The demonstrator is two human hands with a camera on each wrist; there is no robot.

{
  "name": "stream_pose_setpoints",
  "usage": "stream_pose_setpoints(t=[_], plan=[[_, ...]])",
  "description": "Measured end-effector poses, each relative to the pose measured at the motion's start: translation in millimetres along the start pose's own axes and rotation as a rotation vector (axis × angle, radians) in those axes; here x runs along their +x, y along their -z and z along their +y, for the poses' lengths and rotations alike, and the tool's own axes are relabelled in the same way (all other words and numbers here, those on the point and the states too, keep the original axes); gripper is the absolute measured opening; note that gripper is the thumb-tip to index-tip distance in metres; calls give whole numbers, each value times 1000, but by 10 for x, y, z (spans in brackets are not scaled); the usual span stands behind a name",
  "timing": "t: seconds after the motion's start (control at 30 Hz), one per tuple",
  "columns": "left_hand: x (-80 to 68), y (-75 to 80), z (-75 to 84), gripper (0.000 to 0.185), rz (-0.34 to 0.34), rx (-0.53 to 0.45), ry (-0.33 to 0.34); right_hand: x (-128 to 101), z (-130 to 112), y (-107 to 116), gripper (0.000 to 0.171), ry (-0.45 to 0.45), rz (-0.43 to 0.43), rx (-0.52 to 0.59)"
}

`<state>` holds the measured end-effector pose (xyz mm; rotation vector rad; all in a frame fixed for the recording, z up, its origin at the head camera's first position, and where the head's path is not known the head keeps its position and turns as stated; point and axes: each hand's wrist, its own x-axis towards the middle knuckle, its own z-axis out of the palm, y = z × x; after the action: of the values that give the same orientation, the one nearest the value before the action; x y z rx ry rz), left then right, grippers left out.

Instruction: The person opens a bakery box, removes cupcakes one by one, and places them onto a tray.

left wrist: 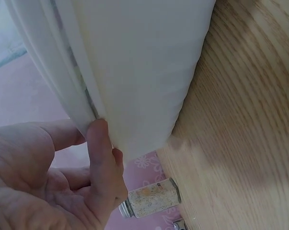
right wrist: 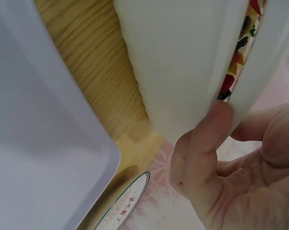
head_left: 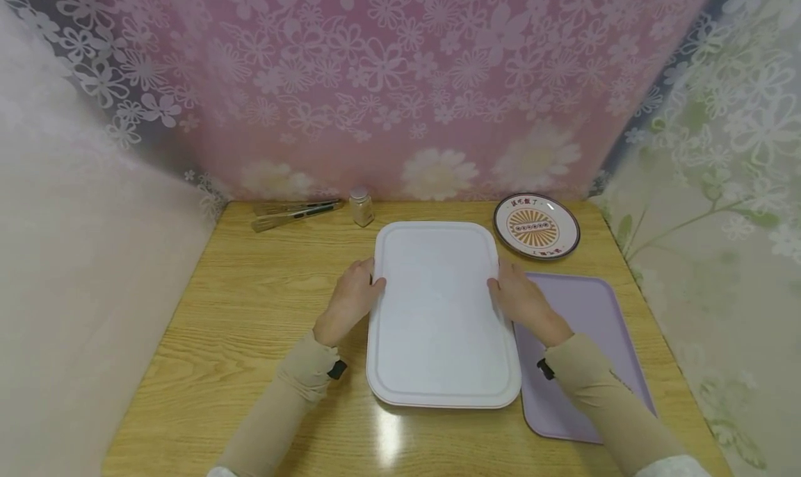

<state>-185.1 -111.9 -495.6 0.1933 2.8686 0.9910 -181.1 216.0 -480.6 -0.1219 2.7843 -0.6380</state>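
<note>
The white tray (head_left: 441,310) sits in the middle of the tabletop (head_left: 250,310), its right edge overlapping the purple tray (head_left: 588,310). The left hand (head_left: 350,300) grips its left rim and the right hand (head_left: 522,296) its right rim, fingers curled under the lip. Lifting evenly with both hands should keep it level and off the plate (head_left: 536,226) and small jar (head_left: 361,206) beyond.

Beige sleeves, black wrist straps
</note>
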Motion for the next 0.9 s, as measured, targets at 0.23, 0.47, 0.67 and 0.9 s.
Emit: stream_pose_setpoints(t=[0.23, 0.47, 0.67, 0.9], plan=[[19, 62, 2, 36, -38, 3, 16, -43, -62, 77, 64, 41, 16, 19], [13, 171, 49, 23, -28, 8, -10, -65, -122, 167, 65, 79, 26, 41], [32, 258, 87, 21, -28, 18, -32, -69, -152, 224, 67, 82, 26, 39], [48, 420, 126, 18, -54, -1, -27, -57, -202, 267, 71, 97, 42, 54]])
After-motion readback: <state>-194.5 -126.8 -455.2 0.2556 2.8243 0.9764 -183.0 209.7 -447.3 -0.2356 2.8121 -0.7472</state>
